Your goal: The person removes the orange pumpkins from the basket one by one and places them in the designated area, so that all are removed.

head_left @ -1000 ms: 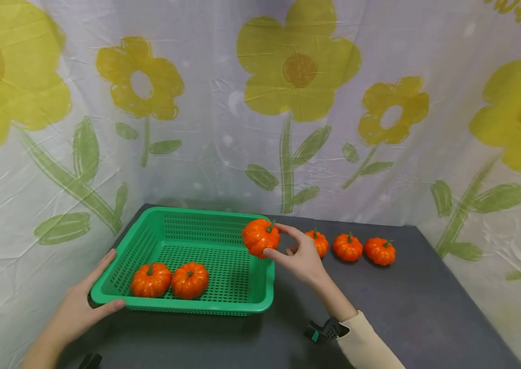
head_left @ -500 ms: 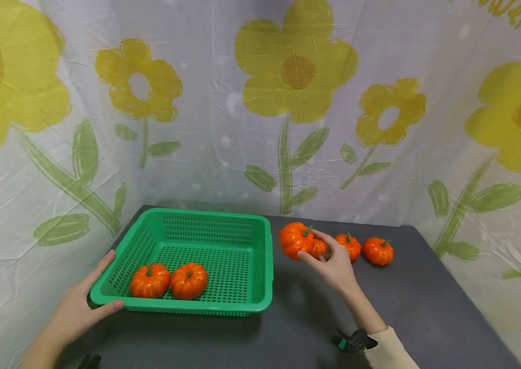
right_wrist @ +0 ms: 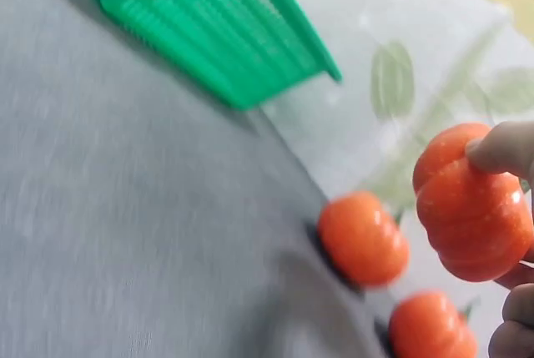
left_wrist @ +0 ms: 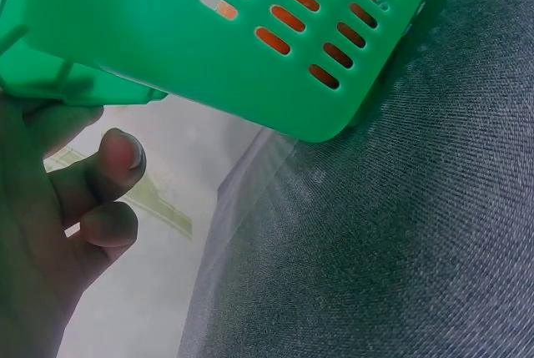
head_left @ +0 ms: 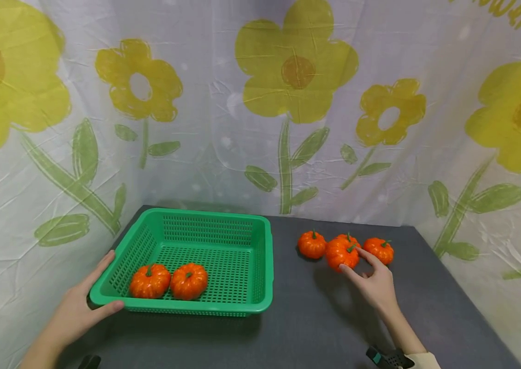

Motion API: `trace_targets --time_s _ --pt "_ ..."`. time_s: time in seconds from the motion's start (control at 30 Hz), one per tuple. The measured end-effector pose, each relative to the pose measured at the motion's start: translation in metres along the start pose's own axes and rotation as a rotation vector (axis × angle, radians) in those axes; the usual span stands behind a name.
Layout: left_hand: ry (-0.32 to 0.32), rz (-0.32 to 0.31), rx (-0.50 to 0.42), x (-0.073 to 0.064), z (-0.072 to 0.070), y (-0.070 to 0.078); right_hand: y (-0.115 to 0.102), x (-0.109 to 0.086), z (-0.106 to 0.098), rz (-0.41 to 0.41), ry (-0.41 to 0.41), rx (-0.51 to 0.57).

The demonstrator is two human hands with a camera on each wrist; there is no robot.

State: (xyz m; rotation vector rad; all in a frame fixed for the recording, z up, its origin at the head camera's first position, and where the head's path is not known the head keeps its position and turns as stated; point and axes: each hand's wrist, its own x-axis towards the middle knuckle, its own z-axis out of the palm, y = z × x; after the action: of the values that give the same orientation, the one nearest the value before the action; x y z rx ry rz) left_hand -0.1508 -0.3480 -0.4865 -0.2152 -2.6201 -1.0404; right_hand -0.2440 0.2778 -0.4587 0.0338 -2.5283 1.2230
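Observation:
My right hand (head_left: pixel 375 287) pinches a small orange pumpkin (head_left: pixel 340 254) between thumb and fingers, and the right wrist view has this pumpkin (right_wrist: pixel 471 208) held above the table. Behind it another pumpkin (head_left: pixel 350 238) is mostly hidden. One pumpkin (head_left: pixel 312 245) sits to the left of these and one (head_left: pixel 379 251) to the right. At the left, my left hand (head_left: pixel 78 307) grips the near left corner of a green plastic basket (head_left: pixel 195 306), thumb along the front rim. Two pumpkins, a left one (head_left: pixel 150 281) and a right one (head_left: pixel 189 281), lie inside at the basket's front.
A dark grey cloth-covered table (head_left: pixel 288 333) bears everything. White curtains printed with yellow flowers (head_left: pixel 298 72) enclose the back and both sides. A black wrist strap (head_left: pixel 389 357) shows at the right sleeve.
From beside the basket's right rim, my right hand has carried the pumpkin rightward, past the leftmost table pumpkin, to in front of the middle one. My left hand and the basket stay put.

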Motion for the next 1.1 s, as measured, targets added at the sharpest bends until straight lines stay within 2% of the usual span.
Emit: trace_targets --time_s 0.2,0.43,0.77,1.1 --pt "-0.002 -0.008 -0.009 0.0 0.0 0.0 0.027 -0.005 -0.009 0.084 0.029 -0.05" --pt "0.004 -0.009 0.003 -0.001 -0.001 -0.001 0.046 -0.007 -0.008 0.065 0.029 -0.153" --pt "0.01 0.002 0.001 0.0 0.001 -0.001 0.059 -0.008 -0.003 0.014 0.057 -0.222" --pt "-0.006 -0.015 -0.002 0.0 0.0 0.0 0.061 -0.01 -0.004 0.019 0.06 -0.224"
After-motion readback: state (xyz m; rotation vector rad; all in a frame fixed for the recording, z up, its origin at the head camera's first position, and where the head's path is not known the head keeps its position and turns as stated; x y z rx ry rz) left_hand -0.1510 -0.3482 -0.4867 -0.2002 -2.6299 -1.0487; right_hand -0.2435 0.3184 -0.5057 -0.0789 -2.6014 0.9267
